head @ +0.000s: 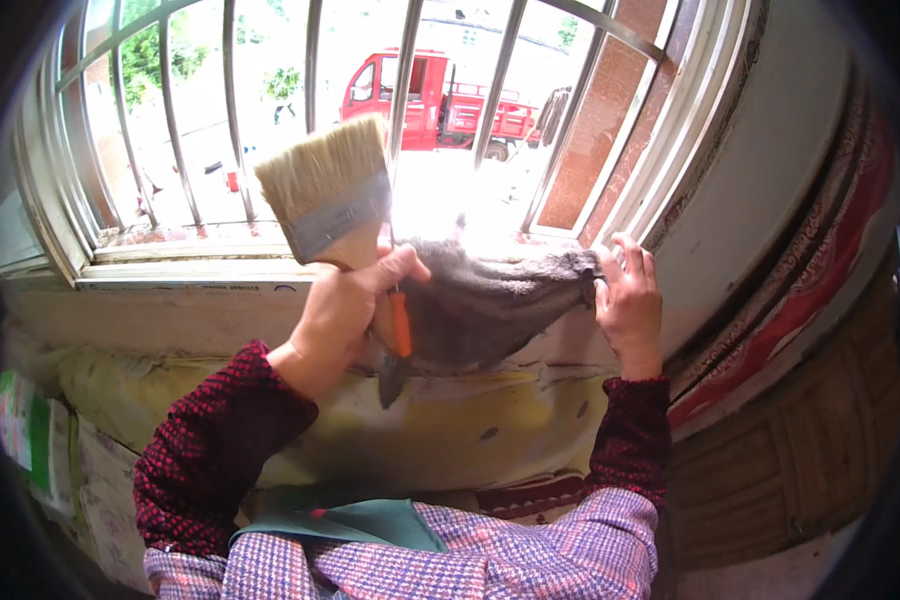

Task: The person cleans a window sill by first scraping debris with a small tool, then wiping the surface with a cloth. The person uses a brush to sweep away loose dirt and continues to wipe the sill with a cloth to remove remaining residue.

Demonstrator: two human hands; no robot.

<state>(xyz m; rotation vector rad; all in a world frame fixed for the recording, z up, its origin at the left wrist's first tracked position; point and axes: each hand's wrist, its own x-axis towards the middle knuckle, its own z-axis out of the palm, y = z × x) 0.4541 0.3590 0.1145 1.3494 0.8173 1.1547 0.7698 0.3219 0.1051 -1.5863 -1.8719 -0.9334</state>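
Note:
My left hand [337, 307] grips a wide flat paintbrush [330, 184] with pale bristles pointing up and a grey metal ferrule. In the same hand is a thin tool with an orange handle [400, 324]; its kind cannot be told. A dark grey cloth [480, 315] hangs between my hands, its left end at my left hand. My right hand [630, 300] pinches the cloth's bunched right end beside the window frame. Below my left hand a dark pointed end [393, 379] sticks down, partly blurred.
Ahead is a window with metal bars [401, 90] and a pale sill frame [187, 270]. Outside stands a red cargo tricycle [420, 101]. Yellowish padded fabric [450, 427] lies below the sill. On the right are a red patterned curtain [795, 292] and brown wooden panelling [780, 465].

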